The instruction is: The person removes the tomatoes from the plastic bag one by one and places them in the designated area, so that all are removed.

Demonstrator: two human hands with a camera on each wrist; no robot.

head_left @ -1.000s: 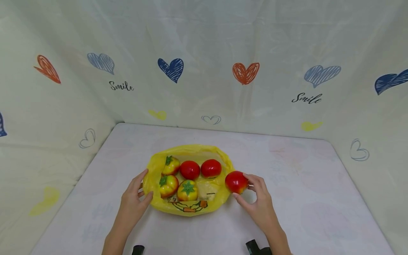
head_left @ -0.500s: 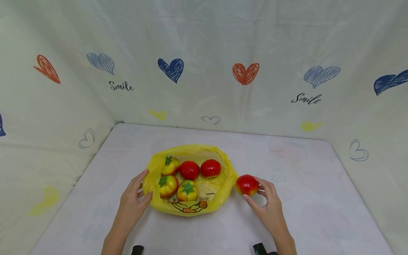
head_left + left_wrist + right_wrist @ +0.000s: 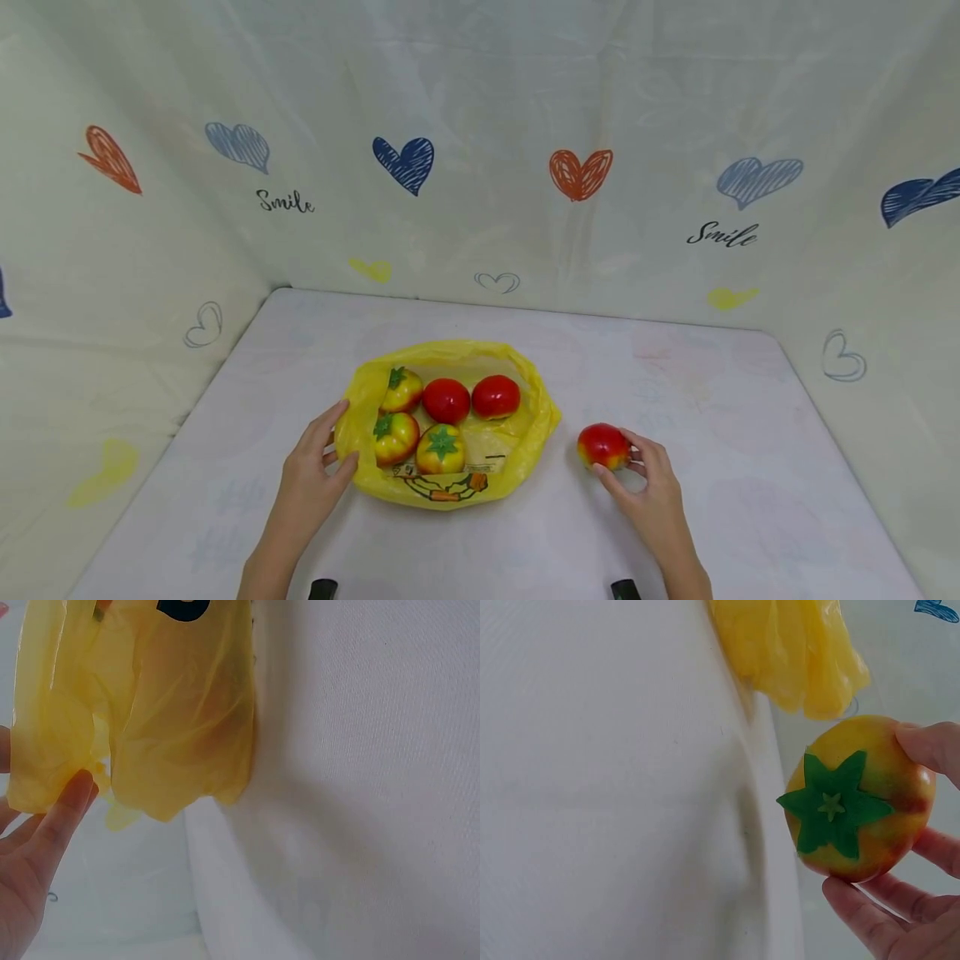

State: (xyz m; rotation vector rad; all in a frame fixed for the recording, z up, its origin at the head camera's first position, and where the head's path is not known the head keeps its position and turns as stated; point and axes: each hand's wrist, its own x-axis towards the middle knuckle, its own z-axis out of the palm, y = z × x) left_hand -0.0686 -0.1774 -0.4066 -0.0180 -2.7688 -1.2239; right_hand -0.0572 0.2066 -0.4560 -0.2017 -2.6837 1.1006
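A yellow plastic bag [image 3: 525,450] stands with its mouth spread wide. Several tomatoes lie inside, among them a red one [image 3: 447,401] and a yellow-orange one with a green star-shaped calyx [image 3: 441,449]. My left hand [image 3: 318,458] holds the bag's left side between thumb and fingers; the left wrist view shows the thumb [image 3: 75,795] against the thin plastic. Right of the bag, my right hand [image 3: 652,487] grips another tomato [image 3: 602,445] from its right side. In the right wrist view this tomato [image 3: 855,799] has its green calyx turned down towards the white tabletop.
The white tabletop [image 3: 750,467] extends around the bag on all sides. Behind it hangs a pale curtain [image 3: 480,100] printed with hearts and the word Smile. Dark wrist-camera parts [image 3: 324,588] poke in at the bottom edge.
My right hand has carried its tomato away from the bag's right rim, to the right and towards me. The left hand has stayed on the bag, and the tomatoes inside have not moved.
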